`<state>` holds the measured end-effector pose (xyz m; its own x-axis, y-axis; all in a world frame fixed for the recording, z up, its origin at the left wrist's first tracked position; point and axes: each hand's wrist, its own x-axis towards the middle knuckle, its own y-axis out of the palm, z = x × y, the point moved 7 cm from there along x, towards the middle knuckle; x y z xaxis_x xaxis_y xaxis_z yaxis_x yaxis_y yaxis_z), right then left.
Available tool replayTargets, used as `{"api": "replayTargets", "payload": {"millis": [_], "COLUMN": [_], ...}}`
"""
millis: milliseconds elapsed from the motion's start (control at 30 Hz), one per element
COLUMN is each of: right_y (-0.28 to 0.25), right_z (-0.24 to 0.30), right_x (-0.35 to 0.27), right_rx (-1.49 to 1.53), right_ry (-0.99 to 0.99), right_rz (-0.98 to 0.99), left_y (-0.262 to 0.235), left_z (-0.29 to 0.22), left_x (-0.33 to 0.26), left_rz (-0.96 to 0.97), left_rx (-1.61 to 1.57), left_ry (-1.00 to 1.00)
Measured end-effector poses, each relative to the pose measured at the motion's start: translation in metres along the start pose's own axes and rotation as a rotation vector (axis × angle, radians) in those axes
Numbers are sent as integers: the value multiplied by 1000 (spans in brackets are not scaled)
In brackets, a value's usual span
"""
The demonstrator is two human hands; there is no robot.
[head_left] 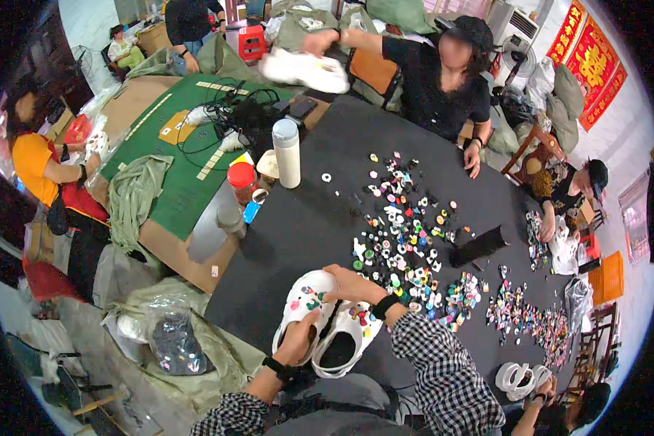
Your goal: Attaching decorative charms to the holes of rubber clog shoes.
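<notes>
A white clog (307,286) with colourful shoe charms on its toe is held up at the table's near edge. My left hand (296,338) grips it by the side near the heel opening, thumb on top. Around the toe's right side my right hand (356,285) is closed, its fingertips by the charms; whether a loose charm sits between them I cannot make out. Just right of it, a second white clog (345,347), also with charms, rests on the black table (269,251). A wide pile of small multicoloured shoe charms (407,247) lies beyond my right hand.
A white bottle (286,154) and a red-lidded jar (243,182) stand at the table's left edge. A dark upright piece (479,247) stands among the charms. Across the table a person (436,80) swings a blurred white shoe (305,70). White sandals (517,379) lie far right.
</notes>
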<state>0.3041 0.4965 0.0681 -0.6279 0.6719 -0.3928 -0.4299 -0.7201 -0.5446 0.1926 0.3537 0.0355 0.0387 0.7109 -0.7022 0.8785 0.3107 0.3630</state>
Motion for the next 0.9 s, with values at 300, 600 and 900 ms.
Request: {"api": "replayTargets", "payload": {"millis": [300,600,900], "right_y": [-16,-5,45], "right_z": [0,11,-2], "right_x": [-73,-168,-185], "right_rx": [93,96,191], "right_ry": [-151,-12,79], "right_rz": [-517,-674,-563], "left_y": [14,8,11], "left_z": [-9,4,-8], "left_x": [-2,6,2], "left_rz": [127,180,165], "left_rx": [-223,-265,-1], "left_ry": [190,111,198]}}
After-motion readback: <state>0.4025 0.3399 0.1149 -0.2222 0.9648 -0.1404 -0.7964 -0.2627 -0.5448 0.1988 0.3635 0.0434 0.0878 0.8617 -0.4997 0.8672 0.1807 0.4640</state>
